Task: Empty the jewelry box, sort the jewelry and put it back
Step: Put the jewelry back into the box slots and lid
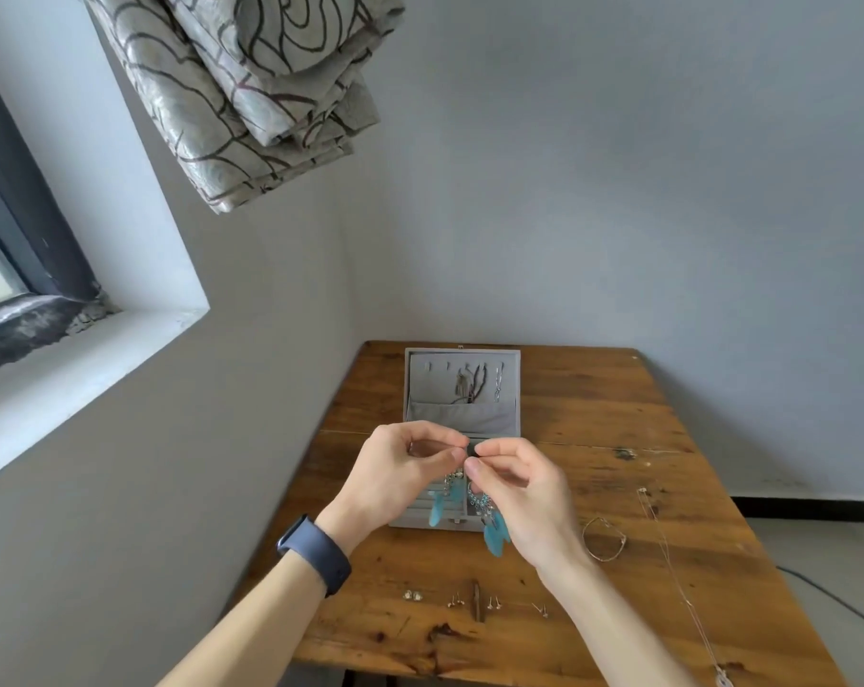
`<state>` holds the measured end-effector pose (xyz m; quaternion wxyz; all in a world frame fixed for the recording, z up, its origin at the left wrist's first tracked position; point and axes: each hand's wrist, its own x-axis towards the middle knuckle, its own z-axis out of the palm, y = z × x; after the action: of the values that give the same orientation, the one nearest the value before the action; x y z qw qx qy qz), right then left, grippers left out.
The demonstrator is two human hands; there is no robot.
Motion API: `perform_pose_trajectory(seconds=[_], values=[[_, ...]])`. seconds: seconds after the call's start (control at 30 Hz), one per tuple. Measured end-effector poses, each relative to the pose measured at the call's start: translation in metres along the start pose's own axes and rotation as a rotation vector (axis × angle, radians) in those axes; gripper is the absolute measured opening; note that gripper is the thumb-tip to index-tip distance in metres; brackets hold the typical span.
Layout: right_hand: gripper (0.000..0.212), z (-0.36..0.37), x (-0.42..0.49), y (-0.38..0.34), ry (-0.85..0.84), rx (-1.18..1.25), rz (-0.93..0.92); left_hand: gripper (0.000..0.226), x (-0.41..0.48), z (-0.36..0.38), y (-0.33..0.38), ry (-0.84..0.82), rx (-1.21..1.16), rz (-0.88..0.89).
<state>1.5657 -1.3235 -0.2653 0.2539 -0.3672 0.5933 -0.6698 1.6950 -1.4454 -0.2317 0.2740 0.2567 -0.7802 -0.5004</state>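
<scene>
A grey jewelry box stands open at the table's far left, its raised lid holding a few hanging necklaces. Above its tray, my left hand and my right hand meet fingertip to fingertip. Each pinches the hook of a turquoise feather earring: one earring dangles under the left hand, the other under the right. Small stud earrings lie in a row near the front edge. A thin bangle and a long chain necklace lie to the right.
The wooden table sits in a room corner, with walls at its left and back. A dark knot marks the wood right of the box. A folded curtain hangs above at the left, beside a window ledge. A dark watch is on my left wrist.
</scene>
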Motion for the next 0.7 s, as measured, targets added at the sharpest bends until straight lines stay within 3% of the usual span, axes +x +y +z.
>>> perform_pose_trajectory(seconds=[0.33,0.53,0.6,0.7], values=[[0.002,0.011,0.025,0.012,-0.042,-0.308,-0.023,0.01,0.023,-0.008,-0.008,0.036,0.261,0.051],[0.007,0.027,0.057,0.031,-0.112,-0.248,0.106,0.013,0.051,-0.019,-0.028,0.051,0.327,0.031],[0.007,0.032,0.073,0.037,-0.101,-0.226,0.115,0.016,0.067,-0.026,-0.037,0.09,0.261,-0.02],[0.007,0.038,0.104,0.04,-0.063,-0.143,0.158,0.032,0.093,-0.039,-0.049,0.173,-0.079,-0.174]])
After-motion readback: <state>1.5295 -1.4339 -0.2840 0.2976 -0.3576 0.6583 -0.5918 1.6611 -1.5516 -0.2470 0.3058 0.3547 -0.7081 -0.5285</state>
